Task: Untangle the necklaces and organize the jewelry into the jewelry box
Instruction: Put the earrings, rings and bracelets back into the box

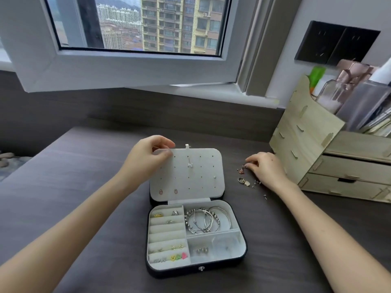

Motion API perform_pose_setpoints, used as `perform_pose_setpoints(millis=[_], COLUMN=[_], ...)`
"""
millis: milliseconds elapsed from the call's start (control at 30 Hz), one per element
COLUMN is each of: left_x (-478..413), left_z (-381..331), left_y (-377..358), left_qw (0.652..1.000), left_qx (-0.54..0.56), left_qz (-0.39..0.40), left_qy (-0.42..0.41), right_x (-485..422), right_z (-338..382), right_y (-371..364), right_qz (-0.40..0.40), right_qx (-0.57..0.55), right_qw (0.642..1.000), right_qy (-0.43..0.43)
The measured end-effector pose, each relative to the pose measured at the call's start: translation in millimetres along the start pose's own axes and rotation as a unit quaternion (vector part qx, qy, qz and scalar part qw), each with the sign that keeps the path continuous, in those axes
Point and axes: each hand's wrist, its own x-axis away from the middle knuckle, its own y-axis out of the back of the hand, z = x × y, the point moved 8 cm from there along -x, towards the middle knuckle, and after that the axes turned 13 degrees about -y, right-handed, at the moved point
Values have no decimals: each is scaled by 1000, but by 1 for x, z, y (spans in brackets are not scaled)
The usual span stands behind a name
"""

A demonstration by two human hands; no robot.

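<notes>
Left hand pinching jewelry box lid panel corner; right hand, fingers curled, touching loose earrings on table.

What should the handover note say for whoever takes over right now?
Left hand: pinching the top left corner of the jewelry box lid, holding it upright.
Right hand: on the table, fingertips on a small reddish piece in the loose pile right of the box.
Done: bracelets in the top right compartment, rings and small earrings in the left slots, a few studs pinned to the lid panel.
Left: loose pieces on the table still need a place. No tangled necklaces in view.
</notes>
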Motion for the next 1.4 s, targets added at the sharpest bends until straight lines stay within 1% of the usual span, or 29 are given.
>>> perform_pose_setpoints(millis=[167, 267, 333, 400, 467, 567, 600, 633, 667, 767, 833, 933, 1033, 1133, 1200, 1300, 1400], left_x=[-1, 2, 5, 7, 9, 14, 14, 14, 14, 15, 16, 17, 16, 14, 14, 14, 12], left_z=[-3, -6, -7, -11, -16, -24, -25, -26, -25, -27, -29, -29, -30, -32, -32, -34, -40], left_y=[3, 5, 4, 5, 4, 2, 3, 4, 5, 7, 8, 12, 16, 18, 17, 16, 14], left_qw=[999, 998, 998, 998, 997, 997, 997, 997, 997, 995, 993, 993, 992, 991, 990, 989, 986], left_qx=[22, 39, 38, 31, 51, 49, 45, 44, 47, 77, 94, 82, 68, 72, 82, 79, 83], left_qz=[23, 42, 51, 51, 56, 61, 55, 46, 38, 33, 32, 23, 4, -9, -3, 18, 63], left_qy=[13, 10, 4, -8, -13, -26, -31, -34, -37, -55, -62, -86, -107, -117, -116, -122, -134], right_x=[-2, 12, 36, 64, 84, 98, 103, 108, 112, 121, 124, 123, 126, 124, 123, 123, 124], right_z=[9, 33, 68, 110, 137, 150, 152, 155, 158, 173, 181, 186, 189, 187, 187, 188, 187], right_y=[2, 30, 49, 65, 75, 88, 91, 92, 91, 77, 67, 62, 62, 64, 66, 72, 77], right_qz=[-27, -81, -84, -92, -140, -245, -271, -281, -272, -196, -160, -117, -76, -50, -45, -48, -27], right_qx=[-23, -124, -201, -225, -201, -174, -174, -181, -196, -240, -251, -267, -281, -287, -284, -275, -276], right_qw=[999, 988, 973, 957, 946, 922, 912, 906, 903, 902, 904, 908, 904, 909, 911, 903, 895], right_qy=[13, 36, 82, 156, 213, 246, 253, 259, 268, 301, 307, 302, 313, 297, 297, 326, 348])
